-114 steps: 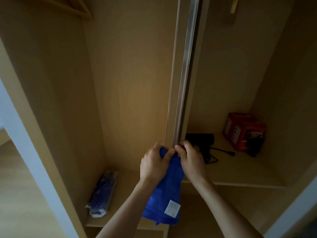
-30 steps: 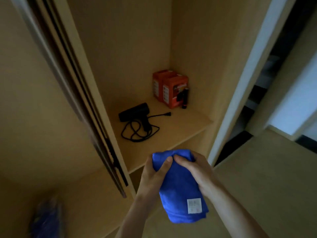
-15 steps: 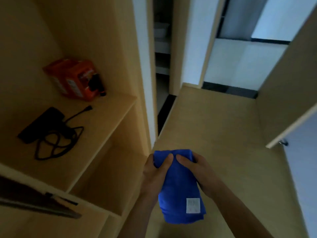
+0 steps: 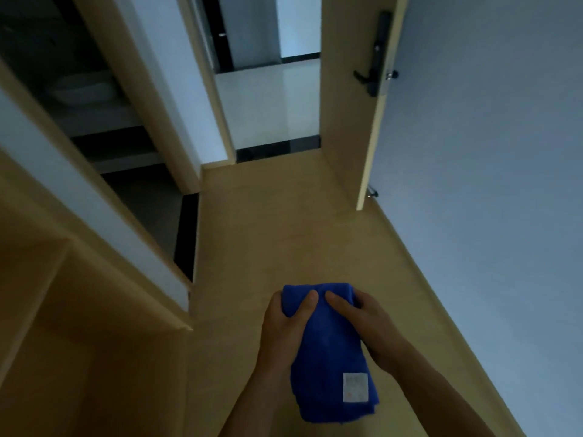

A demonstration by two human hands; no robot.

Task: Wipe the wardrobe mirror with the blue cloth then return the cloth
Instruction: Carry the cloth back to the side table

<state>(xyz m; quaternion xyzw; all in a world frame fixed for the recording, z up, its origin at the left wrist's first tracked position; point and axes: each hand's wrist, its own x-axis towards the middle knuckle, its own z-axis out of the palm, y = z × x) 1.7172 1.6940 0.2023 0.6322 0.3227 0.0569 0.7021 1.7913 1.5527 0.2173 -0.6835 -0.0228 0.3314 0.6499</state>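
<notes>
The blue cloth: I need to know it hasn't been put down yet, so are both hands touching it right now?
Touching. The head view shows the left hand and right hand gripping the blue cloth at its top, thumbs pressed on its front.

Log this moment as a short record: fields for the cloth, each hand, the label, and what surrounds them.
cloth: blue cloth, folded, hanging down from both hands
left hand: left hand grips the cloth's top left edge, thumb on the front
right hand: right hand grips the top right edge, thumb on the front
label: white tag near the cloth's lower right corner
floor: light wood floor below the hands
door: open wooden door with a dark handle, ahead on the right
mirror: not in view
</notes>
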